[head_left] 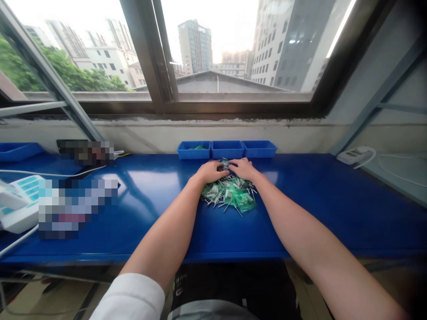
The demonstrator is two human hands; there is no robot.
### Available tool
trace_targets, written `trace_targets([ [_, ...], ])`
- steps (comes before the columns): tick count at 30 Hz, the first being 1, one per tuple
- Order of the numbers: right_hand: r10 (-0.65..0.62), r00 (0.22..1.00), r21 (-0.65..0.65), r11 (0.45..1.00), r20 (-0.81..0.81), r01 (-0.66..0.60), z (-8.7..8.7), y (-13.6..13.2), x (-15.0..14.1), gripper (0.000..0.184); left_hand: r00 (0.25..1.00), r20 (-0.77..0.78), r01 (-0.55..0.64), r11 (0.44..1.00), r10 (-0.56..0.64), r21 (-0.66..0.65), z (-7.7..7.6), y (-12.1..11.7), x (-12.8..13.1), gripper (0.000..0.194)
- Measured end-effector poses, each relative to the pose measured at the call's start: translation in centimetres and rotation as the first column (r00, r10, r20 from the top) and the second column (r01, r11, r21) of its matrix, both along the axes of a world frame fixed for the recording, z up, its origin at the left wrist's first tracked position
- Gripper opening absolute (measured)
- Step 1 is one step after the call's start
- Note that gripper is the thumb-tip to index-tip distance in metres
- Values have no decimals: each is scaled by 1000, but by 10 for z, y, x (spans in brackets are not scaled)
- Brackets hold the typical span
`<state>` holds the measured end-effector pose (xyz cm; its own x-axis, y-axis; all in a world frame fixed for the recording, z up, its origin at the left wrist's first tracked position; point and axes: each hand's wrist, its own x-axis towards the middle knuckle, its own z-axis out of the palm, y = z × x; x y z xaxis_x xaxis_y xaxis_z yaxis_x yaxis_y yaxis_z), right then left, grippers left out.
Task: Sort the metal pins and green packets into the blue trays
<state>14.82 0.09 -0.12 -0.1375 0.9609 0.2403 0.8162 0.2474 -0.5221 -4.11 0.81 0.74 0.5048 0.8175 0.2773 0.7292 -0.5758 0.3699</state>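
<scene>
A heap of thin silvery metal pins (236, 210), which look like rivets or nails, lies on the blue table with small green-tinted plastic bags (247, 201) among them. My left hand (211, 171) rests on the far left side of the heap, fingers stretched inward and thumb apart. On the far right side, my right hand (243, 169) touches the heap with its fingers spread. Neither hand is closed around anything that shows. Some pins under the palms and fingers are hidden.
Behind the heap, three blue bins (227, 149) stand in a row; green material shows in the leftmost. A white device with blue-green keys (28, 189) sits at left beside blurred items. A white power strip (354, 155) lies at right. The window (233, 108) is beyond the table (310, 213).
</scene>
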Motion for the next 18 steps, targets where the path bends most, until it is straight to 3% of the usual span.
trace_targets([
  [6, 45, 987, 98, 995, -154, -30, 0, 2, 1, 35, 999, -46, 26, 999, -28, -46, 9, -9, 3, 55],
  [12, -76, 944, 70, 992, -322, 104, 2, 3, 3, 20, 999, -17, 42, 995, -43, -90, 10, -11, 5, 58],
  [18, -121, 868, 127, 970, -481, 206, 3, 9, 10, 17, 996, 79, 41, 999, -39, -25, 10, -11, 6, 62],
])
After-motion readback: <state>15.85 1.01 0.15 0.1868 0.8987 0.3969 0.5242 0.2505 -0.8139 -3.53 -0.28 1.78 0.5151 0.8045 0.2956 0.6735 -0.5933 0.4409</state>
